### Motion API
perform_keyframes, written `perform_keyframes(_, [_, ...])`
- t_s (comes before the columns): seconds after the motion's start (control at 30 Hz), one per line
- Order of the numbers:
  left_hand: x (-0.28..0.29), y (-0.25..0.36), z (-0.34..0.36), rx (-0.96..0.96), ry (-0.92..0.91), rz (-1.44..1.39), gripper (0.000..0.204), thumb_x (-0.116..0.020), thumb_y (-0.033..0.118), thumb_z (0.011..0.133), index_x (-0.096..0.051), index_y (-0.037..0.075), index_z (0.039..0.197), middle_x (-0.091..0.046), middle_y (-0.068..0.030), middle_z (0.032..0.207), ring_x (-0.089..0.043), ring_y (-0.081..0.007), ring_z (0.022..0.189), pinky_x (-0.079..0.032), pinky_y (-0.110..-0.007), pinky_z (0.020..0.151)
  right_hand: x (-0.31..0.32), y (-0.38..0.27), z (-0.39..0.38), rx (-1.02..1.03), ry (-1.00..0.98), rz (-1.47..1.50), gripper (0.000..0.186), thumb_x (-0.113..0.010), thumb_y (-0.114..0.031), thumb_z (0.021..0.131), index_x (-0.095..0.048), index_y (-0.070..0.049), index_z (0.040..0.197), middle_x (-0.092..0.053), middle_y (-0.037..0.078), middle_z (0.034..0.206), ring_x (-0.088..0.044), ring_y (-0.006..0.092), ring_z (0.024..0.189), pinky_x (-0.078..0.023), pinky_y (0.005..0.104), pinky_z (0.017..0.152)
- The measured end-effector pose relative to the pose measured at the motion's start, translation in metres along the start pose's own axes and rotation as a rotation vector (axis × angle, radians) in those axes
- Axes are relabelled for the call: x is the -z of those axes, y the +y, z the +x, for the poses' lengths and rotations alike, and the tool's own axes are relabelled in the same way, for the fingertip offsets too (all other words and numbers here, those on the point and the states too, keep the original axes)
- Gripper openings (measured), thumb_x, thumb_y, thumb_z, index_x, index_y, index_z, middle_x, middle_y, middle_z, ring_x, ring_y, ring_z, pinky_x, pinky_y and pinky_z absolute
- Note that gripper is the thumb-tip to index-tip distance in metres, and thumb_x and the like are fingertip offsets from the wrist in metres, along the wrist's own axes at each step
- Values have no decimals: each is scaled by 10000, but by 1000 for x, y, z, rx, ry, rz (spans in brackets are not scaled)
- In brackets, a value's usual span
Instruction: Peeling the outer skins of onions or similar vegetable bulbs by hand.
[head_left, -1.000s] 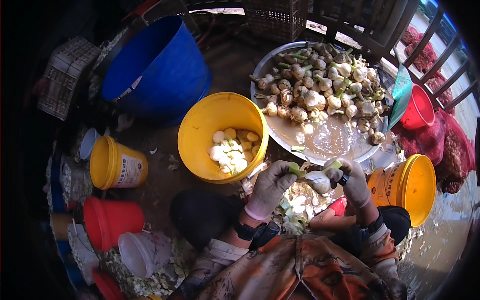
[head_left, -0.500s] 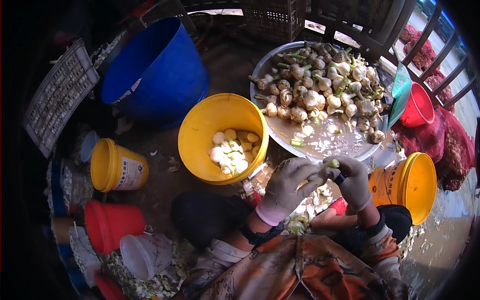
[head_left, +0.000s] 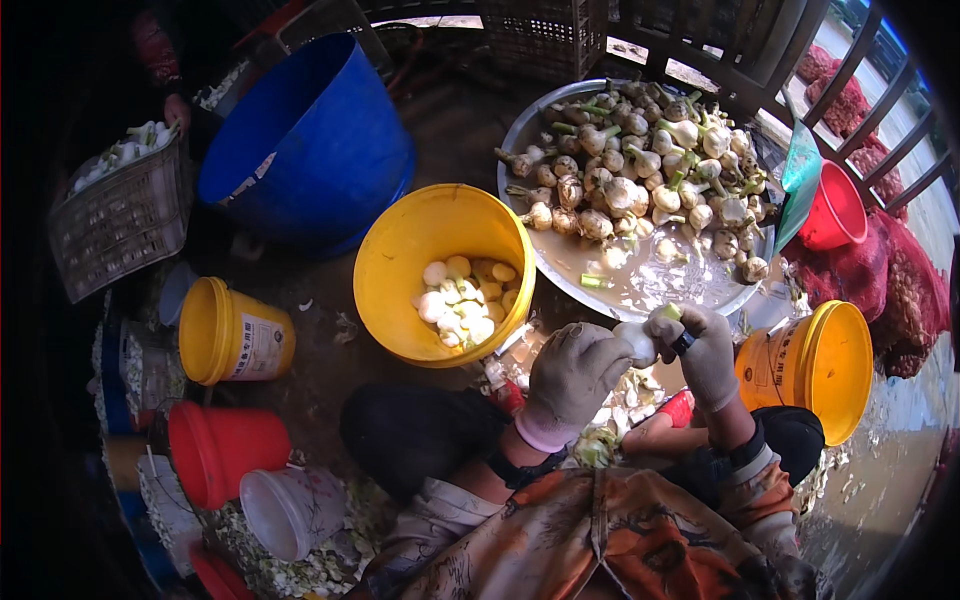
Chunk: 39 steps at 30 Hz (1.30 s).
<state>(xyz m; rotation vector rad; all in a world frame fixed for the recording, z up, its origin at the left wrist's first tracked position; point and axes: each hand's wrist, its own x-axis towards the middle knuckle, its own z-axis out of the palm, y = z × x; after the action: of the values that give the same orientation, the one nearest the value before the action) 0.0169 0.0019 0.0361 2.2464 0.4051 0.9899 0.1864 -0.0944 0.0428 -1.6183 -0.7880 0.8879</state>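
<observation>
Both my hands wear pale work gloves and meet in front of the metal basin. My left hand (head_left: 572,378) is closed on a peeled white garlic bulb (head_left: 636,343). At the bulb's green stem end, my right hand (head_left: 708,362) is closed too, with a dark band or small tool (head_left: 684,343) at its fingers that I cannot make out fully. Unpeeled garlic bulbs (head_left: 640,170) with cut stems are heaped in the wide metal basin (head_left: 515,140). Left of my hands, a tilted yellow bucket (head_left: 385,270) holds peeled white bulbs (head_left: 465,310).
A large blue tub (head_left: 300,150) stands behind the yellow bucket. At far left another person's hand (head_left: 177,110) grips a crate (head_left: 125,225) of white bulbs. Smaller buckets, red (head_left: 228,452) and yellow (head_left: 805,372), flank me. Peelings litter the floor; net sacks (head_left: 900,290) lie at right.
My hands have shifted slightly, turning the garlic so its white bulb shows between them. At far left another person's arm has appeared, and the crate has tilted, showing white bulbs inside.
</observation>
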Motion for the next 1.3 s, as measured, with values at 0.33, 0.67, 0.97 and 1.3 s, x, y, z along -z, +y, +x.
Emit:
perform_keyframes(0.33, [-33, -23, -38, 442, -897, 303, 294, -581, 284, 841, -624, 101, 1067, -632, -137, 1045, -625, -329, 959, -498, -419, 830, -3, 27, 26, -312, -11, 705, 248, -535, -221, 958, -577, 22, 986, -595, 68, 816, -590, 153, 699, -492, 266, 619])
perform_keyframes(0.67, [-23, -34, -30, 630, -902, 135, 360, -568, 347, 858, -579, 120, 1137, -605, -152, 1089, -596, -335, 1004, -481, -427, 850, 71, 176, 137, -263, 100, -900, 495, -727, -269, 810, -575, -34, 1218, -655, 213, 1081, -640, 321, 1014, -505, 364, 857])
perform_keyframes(0.97, [-20, -53, -39, 666, -827, 129, 392, -568, 357, 868, -563, 119, 1180, -606, -156, 1112, -585, -347, 1035, -470, -421, 888, -81, 153, 201, -378, 209, -1002, 486, -640, -304, 818, -507, -73, 1225, -595, 243, 1155, -592, 397, 1094, -485, 443, 927])
perform_keyframes(1.3, [-3, -69, -53, 512, -699, 93, 359, -575, 331, 863, -592, 111, 1146, -619, -145, 1094, -604, -325, 982, -479, -419, 857, 36, 171, 171, -364, -166, -788, 229, -662, -255, 782, -724, -63, 890, -694, 199, 884, -680, 314, 892, -525, 377, 792])
